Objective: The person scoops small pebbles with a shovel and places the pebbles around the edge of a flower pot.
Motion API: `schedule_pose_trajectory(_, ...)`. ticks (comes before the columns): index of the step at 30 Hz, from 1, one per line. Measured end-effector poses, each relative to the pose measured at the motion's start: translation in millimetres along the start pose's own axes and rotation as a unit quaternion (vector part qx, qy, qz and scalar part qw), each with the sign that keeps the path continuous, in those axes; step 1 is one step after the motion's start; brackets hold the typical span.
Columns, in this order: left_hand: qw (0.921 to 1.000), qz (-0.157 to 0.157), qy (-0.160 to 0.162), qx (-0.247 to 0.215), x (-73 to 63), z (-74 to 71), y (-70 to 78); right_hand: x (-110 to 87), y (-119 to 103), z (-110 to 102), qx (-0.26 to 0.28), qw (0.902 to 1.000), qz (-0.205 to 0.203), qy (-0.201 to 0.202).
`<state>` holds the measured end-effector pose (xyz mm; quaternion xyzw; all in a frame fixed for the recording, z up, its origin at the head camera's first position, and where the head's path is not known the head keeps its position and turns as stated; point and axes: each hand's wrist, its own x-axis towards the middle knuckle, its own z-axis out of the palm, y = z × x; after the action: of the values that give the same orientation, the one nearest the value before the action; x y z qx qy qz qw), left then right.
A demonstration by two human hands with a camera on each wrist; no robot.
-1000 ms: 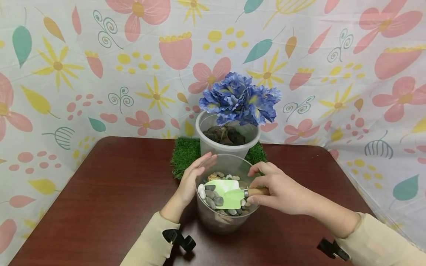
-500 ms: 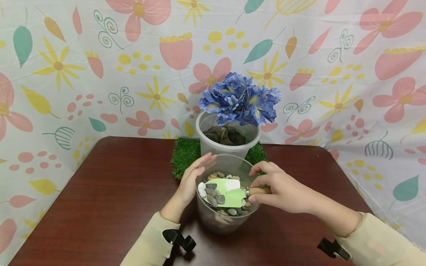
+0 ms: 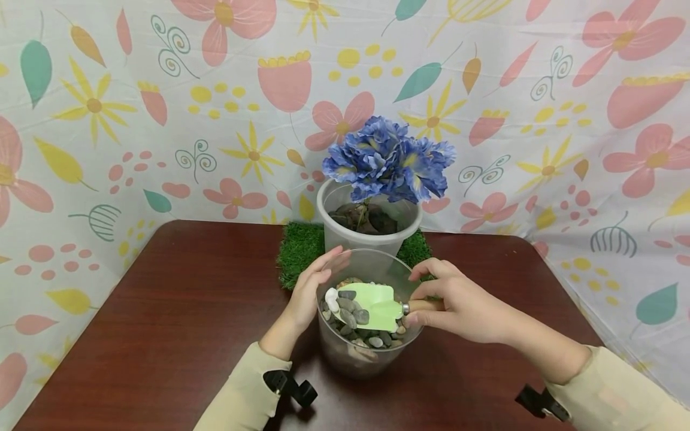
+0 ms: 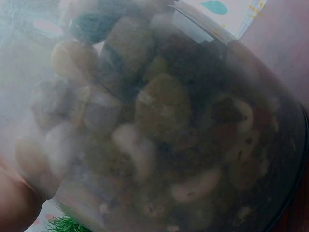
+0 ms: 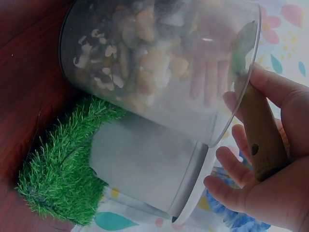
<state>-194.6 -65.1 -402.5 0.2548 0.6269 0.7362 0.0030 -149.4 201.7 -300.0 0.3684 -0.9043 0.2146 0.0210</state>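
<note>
A clear plastic bucket (image 3: 347, 362) stands on the table, partly filled with mixed pebbles (image 3: 375, 342). My left hand (image 3: 306, 294) rests along its left side; through the wall, the right wrist view shows those fingers straight. With my right hand (image 3: 458, 304) I hold a small garden trowel by its wooden handle (image 5: 263, 130), near the bucket's right rim. Its light green blade (image 3: 380, 302) lies within the bucket's mouth, over the pebbles. Several grey stones (image 3: 349, 308) and a white one (image 3: 332, 298) sit on the blade's tip. In the left wrist view, pebbles show hazily through the bucket wall (image 4: 193, 145).
Right behind the bucket, a white pot (image 3: 361, 242) with blue artificial flowers (image 3: 388, 158) and dark stones stands on a green turf mat (image 3: 296, 254). The dark red table (image 3: 162, 323) ends at a patterned cloth backdrop (image 3: 215, 120).
The trowel, with stones on its blade, has risen slightly and shifted right along with my right hand. My left hand and the bucket stay in place.
</note>
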Motion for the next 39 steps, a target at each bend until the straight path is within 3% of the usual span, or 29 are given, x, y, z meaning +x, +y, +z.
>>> schedule_pose_trajectory(6,1.0,0.001,-0.002,-0.008,0.1,0.0,-0.5,-1.7,3,2,0.013,0.9999,-0.004,0.011)
schedule_pose_trajectory(23,0.9998,-0.01,0.002,-0.014,-2.4,0.6,2.5,-6.9,13,7,0.128,0.9915,0.017,0.016)
schedule_pose_trajectory(29,0.9998,-0.01,0.002,-0.014,-2.3,1.2,2.2,-11.0,18,8,0.136,0.9901,0.017,0.031)
schedule_pose_trajectory(39,0.9993,-0.024,0.0,-0.029,-1.7,1.5,3.7,-9.7,23,2,0.087,0.9949,0.012,0.051)
